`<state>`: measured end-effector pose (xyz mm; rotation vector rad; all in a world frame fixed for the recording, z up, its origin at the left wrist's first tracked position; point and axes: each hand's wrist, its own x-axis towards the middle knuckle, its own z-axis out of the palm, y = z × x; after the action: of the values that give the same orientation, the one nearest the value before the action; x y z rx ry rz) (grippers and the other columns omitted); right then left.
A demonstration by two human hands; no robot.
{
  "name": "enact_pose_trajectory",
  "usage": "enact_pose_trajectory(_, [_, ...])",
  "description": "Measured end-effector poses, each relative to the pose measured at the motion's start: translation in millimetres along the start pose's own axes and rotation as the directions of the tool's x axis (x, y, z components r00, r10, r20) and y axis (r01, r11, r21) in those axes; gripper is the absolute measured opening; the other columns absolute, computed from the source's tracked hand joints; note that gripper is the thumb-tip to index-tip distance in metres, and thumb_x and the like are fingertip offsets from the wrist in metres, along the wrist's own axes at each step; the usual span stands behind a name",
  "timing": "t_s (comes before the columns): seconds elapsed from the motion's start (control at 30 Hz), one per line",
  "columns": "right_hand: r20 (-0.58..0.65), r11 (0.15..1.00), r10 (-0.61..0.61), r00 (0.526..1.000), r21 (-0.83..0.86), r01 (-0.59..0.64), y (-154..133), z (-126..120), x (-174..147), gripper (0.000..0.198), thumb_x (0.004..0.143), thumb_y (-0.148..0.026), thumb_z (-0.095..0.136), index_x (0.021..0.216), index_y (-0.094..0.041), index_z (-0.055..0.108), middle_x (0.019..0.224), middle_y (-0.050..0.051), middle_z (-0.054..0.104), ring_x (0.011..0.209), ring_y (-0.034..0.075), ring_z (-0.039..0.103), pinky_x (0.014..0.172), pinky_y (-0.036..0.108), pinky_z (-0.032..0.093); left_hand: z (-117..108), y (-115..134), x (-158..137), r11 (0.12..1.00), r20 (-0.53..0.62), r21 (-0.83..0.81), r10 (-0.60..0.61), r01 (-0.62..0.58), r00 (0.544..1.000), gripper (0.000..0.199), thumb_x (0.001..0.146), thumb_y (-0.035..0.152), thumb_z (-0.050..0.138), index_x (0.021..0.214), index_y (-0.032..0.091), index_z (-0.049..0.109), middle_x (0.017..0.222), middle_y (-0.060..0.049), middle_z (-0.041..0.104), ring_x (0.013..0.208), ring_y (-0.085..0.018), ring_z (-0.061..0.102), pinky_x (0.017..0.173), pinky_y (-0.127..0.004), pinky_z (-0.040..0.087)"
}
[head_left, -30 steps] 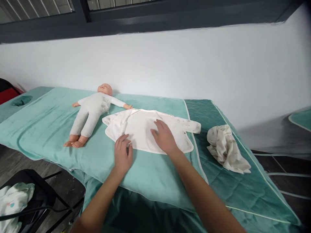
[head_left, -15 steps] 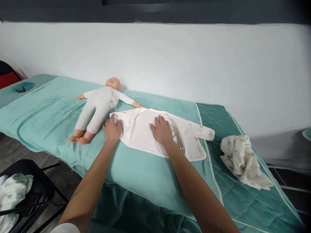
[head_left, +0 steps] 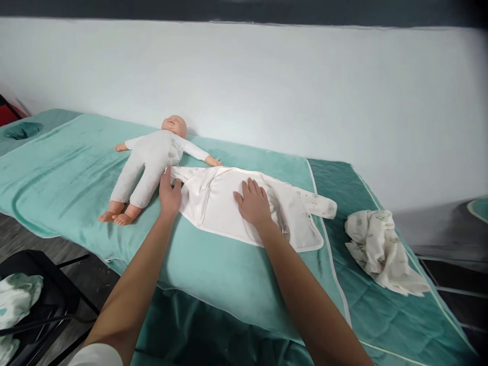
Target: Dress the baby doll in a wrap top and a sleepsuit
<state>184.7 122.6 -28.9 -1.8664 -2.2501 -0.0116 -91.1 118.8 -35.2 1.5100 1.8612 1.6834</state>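
A white baby shirt point(head_left: 213, 198) with a small print on its sleeves lies spread on the pale green cover. My left hand point(head_left: 170, 195) is at its left sleeve, fingers closed at the cuff; the fingertips are partly hidden. Flat on the middle of the shirt rests my right hand point(head_left: 254, 203), open, with its fingers stretched out. The shirt's right sleeve reaches out past the cover's white edging. Left of the shirt a baby doll point(head_left: 154, 152) in a white body lies on its back, one arm extended toward the shirt's upper edge.
A crumpled white printed cloth point(head_left: 381, 251) lies on the darker green quilted sheet point(head_left: 373, 325) at the right. The bed point(head_left: 68, 168) stands against a white wall point(head_left: 244, 86). At the lower left, a black chair point(head_left: 57, 284) bears a printed white cloth point(head_left: 17, 300).
My left hand has moved slightly up and left, and the shirt's left sleeve now stretches out further. My right hand stays on the shirt. The view has shifted a little.
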Motion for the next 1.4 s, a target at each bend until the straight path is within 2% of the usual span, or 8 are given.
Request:
enact_pose_trajectory(0.3, [0.013, 1.000, -0.003, 1.000, 0.001, 0.003, 1, 4, 1, 0.065, 0.104, -0.047, 0.027, 0.155, -0.007, 0.036, 0.165, 0.018, 0.025, 0.154, 0.029, 0.021, 0.123, 0.047, 0.017, -1, 3, -1, 0.995, -0.033, 0.087, -0.037, 0.040, 0.999, 0.049, 0.088, 0.020, 0.054, 0.136, 0.016, 0.060, 0.131, -0.014, 0.063, 0.128, -0.029, 0.056, 0.116, -0.046, 0.041])
enact_pose_trajectory(1.0, [0.015, 1.000, -0.002, 1.000, -0.010, 0.003, -6, 2, -12, 0.066, 0.104, -0.048, 0.024, 0.156, -0.010, 0.033, 0.166, 0.014, 0.024, 0.154, 0.029, 0.019, 0.123, 0.050, 0.017, -3, 1, -2, 0.996, -0.055, 0.088, 0.001, 0.004, 0.999, 0.038, 0.085, 0.016, 0.052, 0.119, 0.018, 0.068, 0.116, -0.012, 0.067, 0.114, -0.027, 0.062, 0.108, -0.048, 0.047])
enact_pose_trajectory(1.4, [-0.006, 1.000, -0.007, 1.000, -0.024, 0.007, -6, 6, -14, 0.065, 0.104, -0.048, 0.023, 0.156, -0.011, 0.034, 0.166, 0.013, 0.025, 0.154, 0.029, 0.022, 0.122, 0.051, 0.018, -4, 2, -3, 0.995, -0.043, 0.094, -0.013, 0.017, 0.999, 0.035, 0.084, 0.013, 0.051, 0.114, 0.018, 0.069, 0.109, -0.010, 0.067, 0.106, -0.025, 0.064, 0.105, -0.045, 0.048])
